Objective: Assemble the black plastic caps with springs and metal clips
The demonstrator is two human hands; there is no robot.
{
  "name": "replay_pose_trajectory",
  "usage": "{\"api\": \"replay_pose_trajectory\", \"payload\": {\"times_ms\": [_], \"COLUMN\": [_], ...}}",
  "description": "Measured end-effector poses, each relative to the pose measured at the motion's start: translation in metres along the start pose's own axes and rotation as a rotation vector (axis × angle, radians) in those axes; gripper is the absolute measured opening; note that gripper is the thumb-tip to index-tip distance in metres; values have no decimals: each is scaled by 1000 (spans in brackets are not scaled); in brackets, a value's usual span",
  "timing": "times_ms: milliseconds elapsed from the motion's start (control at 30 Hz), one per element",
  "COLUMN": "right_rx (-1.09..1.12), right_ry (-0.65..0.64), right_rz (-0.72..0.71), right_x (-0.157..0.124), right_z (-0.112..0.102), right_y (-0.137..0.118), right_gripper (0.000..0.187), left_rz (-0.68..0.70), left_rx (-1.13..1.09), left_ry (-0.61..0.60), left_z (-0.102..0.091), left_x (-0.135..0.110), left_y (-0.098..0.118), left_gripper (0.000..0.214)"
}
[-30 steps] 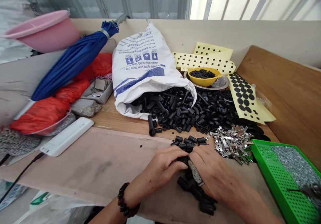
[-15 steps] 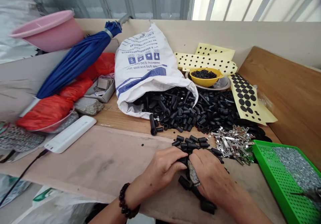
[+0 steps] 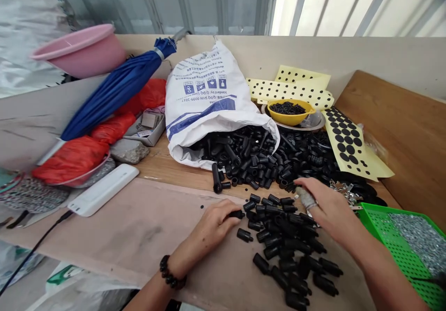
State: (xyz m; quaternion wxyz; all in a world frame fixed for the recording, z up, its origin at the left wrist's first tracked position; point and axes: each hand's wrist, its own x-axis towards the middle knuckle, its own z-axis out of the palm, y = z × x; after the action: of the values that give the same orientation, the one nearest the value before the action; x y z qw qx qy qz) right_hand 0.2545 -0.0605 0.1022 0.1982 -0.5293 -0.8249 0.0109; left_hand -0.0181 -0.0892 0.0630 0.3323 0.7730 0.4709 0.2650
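Note:
My left hand [image 3: 213, 222] rests on the table with its fingertips pinched on one small black tube [image 3: 237, 215] at the left edge of a loose spread of black tubes [image 3: 289, 236]. Over the far right side of that spread hovers my right hand [image 3: 322, 204], palm down, fingers curled, a cloth wrap on one finger. I cannot make out whether it holds anything. Behind, a white printed sack [image 3: 214, 102] lies on its side, spilling a big heap of black parts [image 3: 272, 155].
A green perforated tray [image 3: 400, 241] of small metal bits sits at the right, with shiny metal clips [image 3: 344, 189] beside it. A yellow bowl [image 3: 291, 112], yellow dot sheets [image 3: 348, 139], a blue umbrella [image 3: 118, 88], a pink basin [image 3: 81, 50] and a white power strip [image 3: 104, 189] are around.
My hands were pressed together on a black tube near me. They have parted: the right moved up and right over the parts, the left slid slightly left. More tubes now lie exposed.

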Motion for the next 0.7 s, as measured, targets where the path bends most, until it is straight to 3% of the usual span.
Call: {"api": "replay_pose_trajectory", "payload": {"times_ms": [100,167,300,500,600,700], "right_rx": [-216,-359,-462,-556,-589,-608], "right_ry": [-153,-223,-271,-240,-202,-174], "right_rz": [66,36,-35,-76,-74,-81], "right_x": [5,7,13,16,14,14], "right_z": [9,16,24,31,37,41], "right_y": [39,51,45,28,28,31], "right_gripper": [31,37,37,18,17,15], "left_rz": [-22,-13,12,85,100,141], "left_rx": [51,81,129,493,722,839], "left_ry": [-41,-64,-75,141,84,43], "left_z": [1,1,-8,-28,-32,-34], "left_x": [2,2,1,13,23,30], "left_y": [-7,-8,-12,-38,-47,-48], "left_gripper": [20,21,21,37,47,41]}}
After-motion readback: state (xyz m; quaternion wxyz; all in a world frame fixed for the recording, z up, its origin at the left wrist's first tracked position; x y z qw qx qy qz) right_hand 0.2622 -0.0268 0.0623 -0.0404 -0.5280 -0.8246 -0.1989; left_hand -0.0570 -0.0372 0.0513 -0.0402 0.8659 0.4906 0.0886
